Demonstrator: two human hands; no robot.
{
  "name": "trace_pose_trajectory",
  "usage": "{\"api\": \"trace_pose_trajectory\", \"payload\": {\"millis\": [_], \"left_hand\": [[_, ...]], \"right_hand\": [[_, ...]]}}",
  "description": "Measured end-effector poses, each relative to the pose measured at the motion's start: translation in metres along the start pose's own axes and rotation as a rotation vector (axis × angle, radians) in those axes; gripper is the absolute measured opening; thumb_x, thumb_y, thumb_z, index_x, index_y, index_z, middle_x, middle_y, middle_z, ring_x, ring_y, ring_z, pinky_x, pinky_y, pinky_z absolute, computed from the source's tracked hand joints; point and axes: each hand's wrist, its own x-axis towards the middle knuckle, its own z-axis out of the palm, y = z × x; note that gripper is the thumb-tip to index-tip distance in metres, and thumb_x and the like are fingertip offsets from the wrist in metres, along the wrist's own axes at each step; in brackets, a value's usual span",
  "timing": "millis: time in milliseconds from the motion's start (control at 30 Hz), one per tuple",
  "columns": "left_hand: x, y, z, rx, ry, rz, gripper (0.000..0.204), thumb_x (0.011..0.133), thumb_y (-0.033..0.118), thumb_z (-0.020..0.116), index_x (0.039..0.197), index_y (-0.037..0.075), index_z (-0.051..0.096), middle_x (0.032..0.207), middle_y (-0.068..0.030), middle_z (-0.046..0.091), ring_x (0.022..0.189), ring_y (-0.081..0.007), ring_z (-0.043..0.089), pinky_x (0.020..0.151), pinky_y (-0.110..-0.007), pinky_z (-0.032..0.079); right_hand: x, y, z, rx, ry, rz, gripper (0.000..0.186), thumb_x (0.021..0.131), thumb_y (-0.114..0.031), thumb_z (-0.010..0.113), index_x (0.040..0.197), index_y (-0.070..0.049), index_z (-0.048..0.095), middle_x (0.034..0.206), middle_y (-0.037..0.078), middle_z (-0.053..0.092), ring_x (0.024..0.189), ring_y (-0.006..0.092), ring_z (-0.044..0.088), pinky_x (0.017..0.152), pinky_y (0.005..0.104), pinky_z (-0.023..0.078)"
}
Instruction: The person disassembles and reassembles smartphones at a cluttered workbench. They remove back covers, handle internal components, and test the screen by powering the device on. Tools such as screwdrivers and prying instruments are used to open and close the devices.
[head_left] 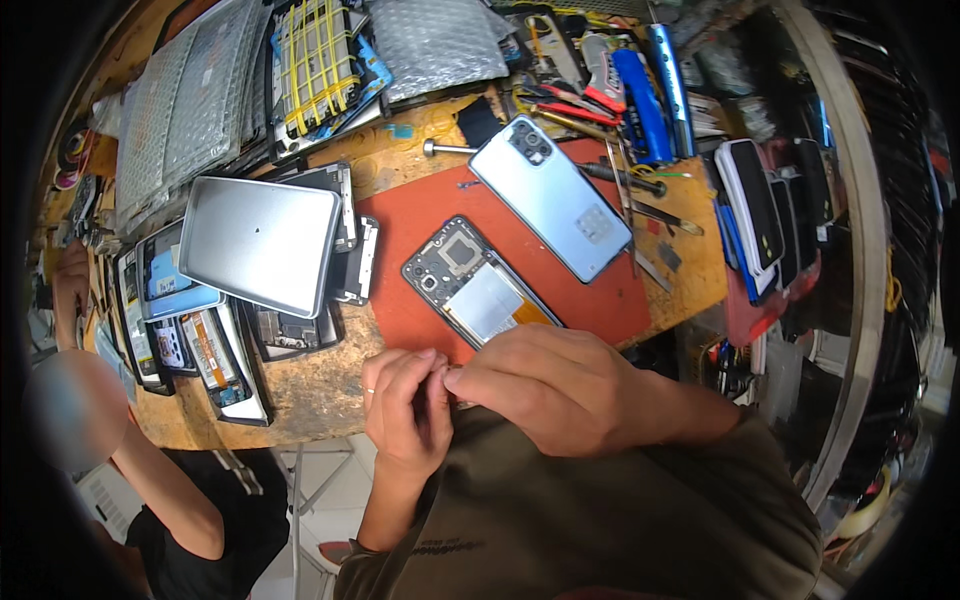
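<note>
My left hand and my right hand meet just off the near edge of a red mat. Both have their fingers pinched together, fingertips almost touching. Whatever they hold, if anything, is too small or too hidden to make out. Beyond them on the mat lies an opened phone, its battery and an orange ribbon cable exposed; my right hand covers its near end. A light blue phone back cover with a camera block rests to the far right of it, slanting across the mat's edge.
A shallow metal tray sits atop several opened phones at left. Bubble-wrapped packs line the back. Pliers, a blue screwdriver and loose tools crowd the back right. Phone cases stand at right. Another person's arm is at left.
</note>
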Motion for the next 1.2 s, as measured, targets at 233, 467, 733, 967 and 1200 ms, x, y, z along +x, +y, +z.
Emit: {"api": "trace_pose_trajectory", "payload": {"millis": [233,467,733,967,1200], "left_hand": [[-0.005,-0.005,-0.002,-0.074,-0.062,0.081,0.045,0.084,-0.011,0.072,0.128,-0.006,0.063,0.106,-0.0200,0.070,0.098,-0.0384,0.066,0.087,-0.045,0.055],[0.006,0.013,0.001,-0.154,-0.076,0.083,0.043,0.086,-0.014,0.076,0.126,-0.003,0.065,0.106,-0.0187,0.072,0.096,-0.0388,0.067,0.085,-0.046,0.055],[-0.005,0.020,0.014,-0.359,-0.117,-0.162,0.063,0.089,-0.015,0.067,0.150,-0.002,0.056,0.119,-0.0197,0.072,0.102,-0.0315,0.071,0.092,-0.040,0.059],[-0.007,0.009,0.016,-0.349,-0.082,-0.155,0.069,0.087,-0.019,0.047,0.154,-0.003,0.050,0.126,-0.0196,0.074,0.106,-0.0257,0.074,0.098,-0.037,0.059],[-0.011,0.007,0.017,-0.379,-0.067,-0.214,0.064,0.090,-0.019,0.045,0.152,-0.004,0.051,0.122,-0.0198,0.075,0.104,-0.0258,0.074,0.097,-0.037,0.059]], "right_hand": [[-0.009,-0.025,-0.002,-0.189,-0.074,0.052,0.043,0.086,0.007,0.071,0.128,0.006,0.065,0.097,0.014,0.068,0.082,0.0310,0.070,0.072,0.0408,0.058],[-0.005,-0.041,-0.014,-0.196,-0.060,0.012,0.044,0.087,0.005,0.069,0.130,0.003,0.066,0.095,0.014,0.068,0.084,0.0334,0.068,0.073,0.0419,0.056],[-0.020,-0.041,-0.033,-0.230,-0.058,0.128,0.039,0.089,0.010,0.073,0.127,0.004,0.069,0.101,0.017,0.072,0.086,0.0354,0.072,0.073,0.0426,0.057],[-0.024,-0.038,-0.033,-0.245,-0.076,0.163,0.040,0.089,0.012,0.070,0.128,0.004,0.068,0.097,0.016,0.071,0.084,0.0343,0.071,0.073,0.0422,0.056],[-0.021,-0.037,-0.027,-0.203,-0.159,0.144,0.039,0.089,0.003,0.074,0.127,0.001,0.069,0.092,0.015,0.068,0.081,0.0334,0.069,0.071,0.0435,0.054]]}}
